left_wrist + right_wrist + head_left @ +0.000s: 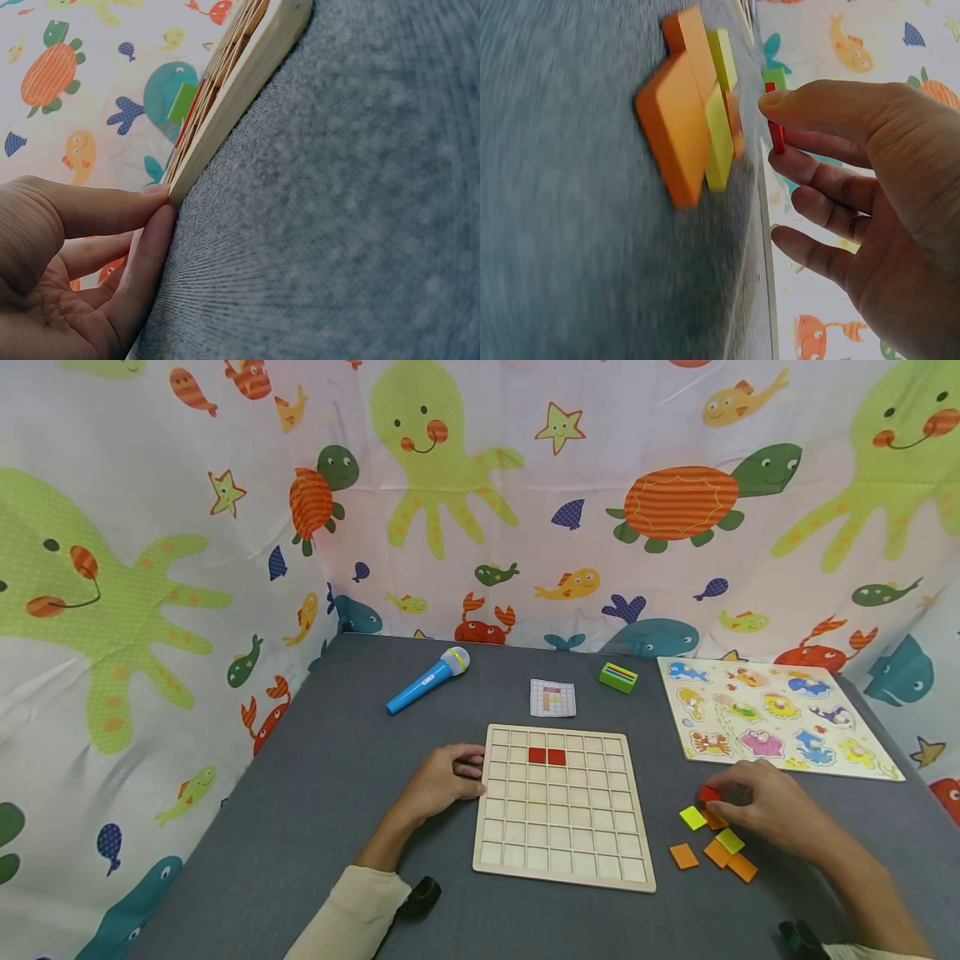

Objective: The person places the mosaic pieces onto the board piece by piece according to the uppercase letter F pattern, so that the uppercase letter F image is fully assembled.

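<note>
My right hand (768, 802) pinches a small red square tile (775, 120) between thumb and fingertips; its other fingers are loosely bent. Under and beside that hand lie several loose orange tiles (684, 857) and yellow tiles (693, 817), some overlapping. At the left edge of a wooden grid board (564, 885), my left hand (442, 781) rests with thumb and fingertips touching the rim. In the left wrist view the thumb (112, 210) meets the board's pale edge (232, 112). Two red tiles (547, 757) sit side by side in the board's second row from the far side.
Behind the board lies a small printed pattern card (552, 698). A blue toy microphone (427, 681) is at the back left, a green block with coloured stripes (618, 677) at the back. A sea-animal puzzle board (780, 718) lies at the right. Printed cloth hangs around the grey table.
</note>
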A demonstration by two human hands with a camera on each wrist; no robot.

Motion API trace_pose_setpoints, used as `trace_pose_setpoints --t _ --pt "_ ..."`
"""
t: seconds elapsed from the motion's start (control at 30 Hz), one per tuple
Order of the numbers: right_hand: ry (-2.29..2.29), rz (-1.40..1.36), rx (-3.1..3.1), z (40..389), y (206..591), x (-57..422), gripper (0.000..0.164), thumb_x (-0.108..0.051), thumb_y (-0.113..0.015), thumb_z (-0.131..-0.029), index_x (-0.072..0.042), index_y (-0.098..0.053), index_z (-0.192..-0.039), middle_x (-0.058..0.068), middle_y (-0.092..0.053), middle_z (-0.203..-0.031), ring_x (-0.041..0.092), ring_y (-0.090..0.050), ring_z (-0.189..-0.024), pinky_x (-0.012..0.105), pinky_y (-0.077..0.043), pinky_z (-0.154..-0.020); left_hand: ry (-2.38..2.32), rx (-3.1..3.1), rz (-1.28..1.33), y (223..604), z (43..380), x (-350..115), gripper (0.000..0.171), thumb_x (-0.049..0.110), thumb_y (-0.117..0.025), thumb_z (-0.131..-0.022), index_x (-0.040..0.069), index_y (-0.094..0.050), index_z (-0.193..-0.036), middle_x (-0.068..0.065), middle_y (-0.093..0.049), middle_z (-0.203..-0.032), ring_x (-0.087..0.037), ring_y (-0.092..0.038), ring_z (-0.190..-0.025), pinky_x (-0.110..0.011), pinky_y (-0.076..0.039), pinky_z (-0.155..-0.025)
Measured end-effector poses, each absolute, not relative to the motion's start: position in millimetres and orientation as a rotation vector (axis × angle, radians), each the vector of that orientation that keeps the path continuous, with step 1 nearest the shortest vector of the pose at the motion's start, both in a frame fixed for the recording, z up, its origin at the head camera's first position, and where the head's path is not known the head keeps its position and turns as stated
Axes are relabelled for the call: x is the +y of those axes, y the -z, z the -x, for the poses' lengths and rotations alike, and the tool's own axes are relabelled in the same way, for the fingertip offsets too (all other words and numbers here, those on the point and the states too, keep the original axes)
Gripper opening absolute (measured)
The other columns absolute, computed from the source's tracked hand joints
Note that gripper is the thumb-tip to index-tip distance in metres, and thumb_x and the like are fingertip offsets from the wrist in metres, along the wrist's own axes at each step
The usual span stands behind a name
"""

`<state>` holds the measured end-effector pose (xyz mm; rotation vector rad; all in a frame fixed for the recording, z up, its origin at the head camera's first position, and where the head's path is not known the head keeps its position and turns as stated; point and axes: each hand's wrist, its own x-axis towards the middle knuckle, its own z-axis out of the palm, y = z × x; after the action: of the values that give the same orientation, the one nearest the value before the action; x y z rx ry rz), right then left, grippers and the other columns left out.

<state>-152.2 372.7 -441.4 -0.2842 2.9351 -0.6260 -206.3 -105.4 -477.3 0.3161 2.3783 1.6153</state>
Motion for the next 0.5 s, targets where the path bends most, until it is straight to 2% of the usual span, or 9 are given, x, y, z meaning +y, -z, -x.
trace_pose_setpoints --t 0.27,0.5 --pt "0.644 0.332 2.93 160.2 441.0 348.9 0.036 -0.036 -0.084 -0.091 -0.011 -0.078 -0.116 0.007 -0.067 -0.111 0.026 -0.054 -0.098 0.039 -0.051 -0.077 -1.615 2.382 -0.317 478.3 206.7 -105.5 0.059 -0.002 -0.082 -0.087 0.001 -0.064 -0.143 -0.014 -0.068 -0.132 -0.029 -0.069 -0.117 -0.037 -0.061 -0.091" --pt "0.685 0.422 2.934 168.1 441.3 326.7 0.03 -0.034 -0.084 -0.092 -0.013 -0.079 -0.113 0.004 -0.066 -0.112 0.026 -0.053 -0.104 0.045 -0.051 -0.085 -1.615 2.378 -0.315 477.0 206.1 -105.6 0.06 -0.002 -0.082 -0.087 0.001 -0.063 -0.144 -0.014 -0.068 -0.133 -0.03 -0.069 -0.118 -0.037 -0.061 -0.092"
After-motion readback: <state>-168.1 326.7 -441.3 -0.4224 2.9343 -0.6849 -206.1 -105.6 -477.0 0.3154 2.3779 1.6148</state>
